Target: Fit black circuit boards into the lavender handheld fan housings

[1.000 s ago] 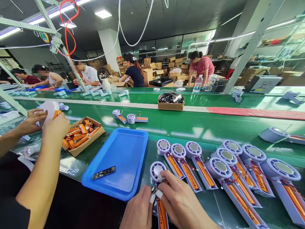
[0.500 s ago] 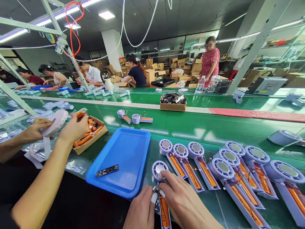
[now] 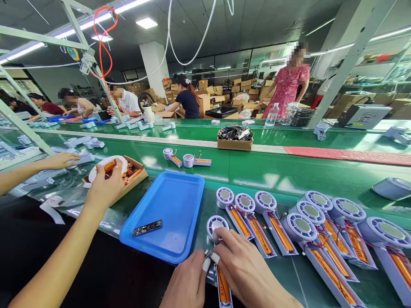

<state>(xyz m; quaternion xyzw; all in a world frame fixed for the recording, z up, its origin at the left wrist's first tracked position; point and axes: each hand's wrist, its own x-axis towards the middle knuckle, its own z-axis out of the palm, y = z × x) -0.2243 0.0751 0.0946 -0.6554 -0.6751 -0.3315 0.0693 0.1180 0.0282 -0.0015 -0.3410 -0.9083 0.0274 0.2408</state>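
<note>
My left hand point(image 3: 186, 280) and my right hand point(image 3: 247, 267) meet at the near edge of the bench, fingertips pinched together and white coverings on some digits. Between them sits a tiny dark and metallic piece, probably a wire plug on a circuit board, mostly hidden by the fingers. Just beyond is the round head of a pale purple handheld fan point(image 3: 217, 223), partly under my right fingers. Its open handle, holding an orange battery point(image 3: 224, 285), extends toward me beneath my right hand. A blue tray point(image 3: 175, 205) left of the fan holds one black circuit board point(image 3: 147, 228).
Several more opened fans point(image 3: 272, 218) lie to the right. A co-worker's hand point(image 3: 107, 179) holds a white tape roll near a box of orange batteries point(image 3: 136, 175). Two fans point(image 3: 188, 161) lie on the green belt point(image 3: 257, 167), with a box of black parts point(image 3: 235, 143) behind.
My hands stay pinched at the same spot by the fan. The co-worker's right hand brings the tape roll over the battery box, while their left hand reaches toward pale parts farther left.
</note>
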